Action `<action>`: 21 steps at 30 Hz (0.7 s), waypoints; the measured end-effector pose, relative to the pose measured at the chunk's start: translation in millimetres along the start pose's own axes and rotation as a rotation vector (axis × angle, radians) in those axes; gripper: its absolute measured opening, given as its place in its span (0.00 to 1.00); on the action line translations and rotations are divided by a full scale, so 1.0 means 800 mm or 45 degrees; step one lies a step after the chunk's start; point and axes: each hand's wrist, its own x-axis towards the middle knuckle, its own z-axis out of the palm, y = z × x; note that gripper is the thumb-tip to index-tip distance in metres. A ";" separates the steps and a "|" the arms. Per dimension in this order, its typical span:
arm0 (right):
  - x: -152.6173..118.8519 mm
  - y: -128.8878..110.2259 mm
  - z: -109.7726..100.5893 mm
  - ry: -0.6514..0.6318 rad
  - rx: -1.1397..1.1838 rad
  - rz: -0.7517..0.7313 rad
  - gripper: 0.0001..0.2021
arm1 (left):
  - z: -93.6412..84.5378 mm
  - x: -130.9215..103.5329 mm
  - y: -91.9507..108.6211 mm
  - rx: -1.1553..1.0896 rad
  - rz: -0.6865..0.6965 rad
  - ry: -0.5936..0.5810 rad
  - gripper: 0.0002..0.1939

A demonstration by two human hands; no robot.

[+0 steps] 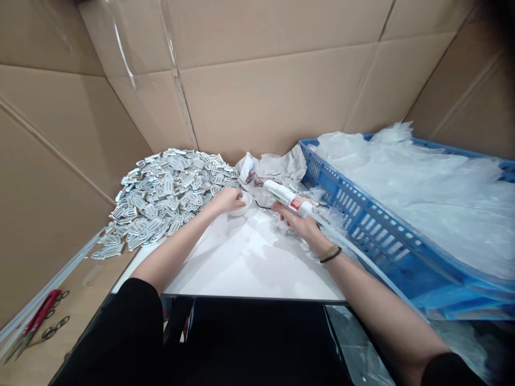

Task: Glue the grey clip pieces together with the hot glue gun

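Observation:
My left hand (228,200) reaches to a small white bowl (240,210), its fingertips drawn together over the inside of the bowl. Whatever those fingers pinch, if anything, is too small to make out. In my right hand (300,221) is a white tube (287,198) with red and green print, tilted with its far end up toward the back left. The fingers wrap round its underside. Beside my left hand rises a big pile of grey-white flat clips (173,187). A thin dark cord (262,206) lies between bowl and tube.
A blue plastic crate (362,214) full of clear plastic bags (426,187) stands at the right. Crumpled printed plastic (295,163) lies behind the tube. Cardboard walls (281,96) enclose the white table (257,268). Red-handled snips (38,316) and dark scissors (50,332) lie at the lower left.

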 end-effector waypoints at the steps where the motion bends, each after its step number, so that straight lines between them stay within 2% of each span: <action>1: 0.000 -0.001 -0.001 0.005 0.020 0.029 0.16 | 0.002 0.003 0.000 -0.001 0.002 0.003 0.12; 5: 0.004 -0.001 -0.004 0.112 0.073 0.099 0.14 | 0.009 0.007 -0.001 -0.009 -0.014 0.009 0.12; 10: 0.010 0.003 -0.006 0.229 0.109 0.129 0.13 | 0.006 0.004 0.002 0.009 -0.029 0.050 0.03; 15: 0.012 0.007 -0.006 0.294 0.100 0.102 0.14 | -0.003 0.001 0.027 0.075 -0.044 0.228 0.10; 18: 0.013 0.010 -0.006 0.315 0.093 0.074 0.15 | 0.002 0.011 0.053 0.077 0.106 0.318 0.13; 21: 0.015 0.013 -0.006 0.321 0.092 0.042 0.15 | 0.017 0.037 0.074 0.045 0.322 0.289 0.20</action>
